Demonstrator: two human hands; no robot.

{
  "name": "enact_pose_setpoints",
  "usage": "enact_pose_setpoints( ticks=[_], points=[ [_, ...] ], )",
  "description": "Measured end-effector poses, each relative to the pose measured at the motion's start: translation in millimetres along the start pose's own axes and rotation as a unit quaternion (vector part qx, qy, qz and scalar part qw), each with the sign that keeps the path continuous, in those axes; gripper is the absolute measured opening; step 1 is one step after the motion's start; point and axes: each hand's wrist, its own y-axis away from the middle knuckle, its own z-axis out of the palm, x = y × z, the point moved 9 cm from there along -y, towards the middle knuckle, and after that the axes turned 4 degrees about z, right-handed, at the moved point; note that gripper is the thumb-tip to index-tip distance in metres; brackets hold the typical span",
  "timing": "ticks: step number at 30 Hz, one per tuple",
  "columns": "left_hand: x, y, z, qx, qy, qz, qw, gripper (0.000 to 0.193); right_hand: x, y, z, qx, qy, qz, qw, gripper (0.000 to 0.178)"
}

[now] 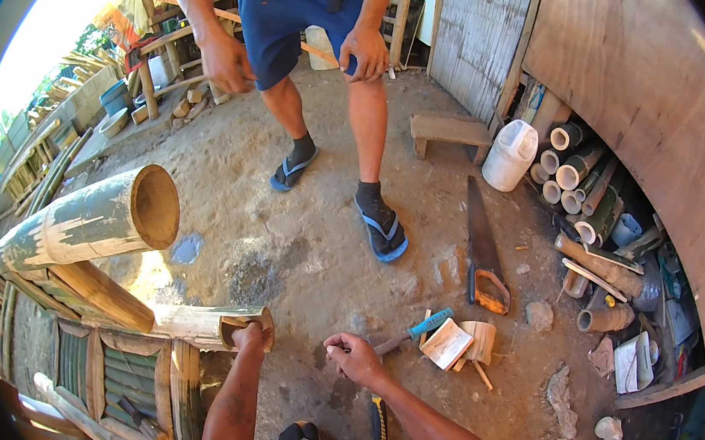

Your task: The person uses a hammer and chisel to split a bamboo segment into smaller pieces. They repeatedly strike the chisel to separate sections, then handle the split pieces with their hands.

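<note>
At the left, my left hand (250,335) is closed at the open end of a bamboo tube (187,321), its fingers partly hidden inside the rim. My right hand (355,359) hovers a little to the right, fingers loosely bent and nothing visible in them. Just beyond it lies a tool with a turquoise handle (430,323) and a metal shaft; its kind is unclear. Split bamboo pieces (448,344) rest against that handle. Between my forearms, a black-and-yellow tool handle (378,434) lies on the ground. A handsaw (483,249) lies farther right.
A thick bamboo pole (82,221) juts out at the left, above a slatted bamboo frame (128,372). Another person (310,18) in blue shorts stands ahead. To the right are a low wooden bench (449,129), a white container (511,156) and stacked bamboo lengths (579,169).
</note>
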Motion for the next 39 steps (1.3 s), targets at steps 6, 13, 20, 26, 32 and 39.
enact_pose_setpoints(
  ticks=[6,13,20,26,32,39],
  points=[
    [-8.8,-11.2,4.3,-0.039,0.047,-0.006,0.998,0.038,-8.0,1.7,2.3,-0.016,0.004,0.011,1.0,0.024],
    [-4.7,-14.2,7.5,-0.107,0.077,0.011,0.991,0.029,-10.2,0.7,6.8,-0.017,-0.009,0.003,1.0,0.024],
    [-9.6,-45.9,22.7,-0.151,0.119,0.133,0.972,0.034,-13.0,1.3,10.6,-0.023,-0.006,0.021,0.999,0.025],
    [-40.2,-67.6,10.1,-0.105,0.223,-0.009,0.969,0.042,-14.8,3.6,12.1,-0.021,-0.011,0.031,0.999,0.027],
    [-35.3,-77.1,-9.8,0.055,-0.169,0.137,0.975,0.045,-12.3,-2.8,20.3,-0.019,-0.002,0.029,0.999,0.026],
    [-52.4,-83.8,6.5,0.005,-0.022,0.071,0.997,0.026,-11.8,-7.6,26.3,-0.023,-0.014,0.03,0.999,0.025]
  ],
)
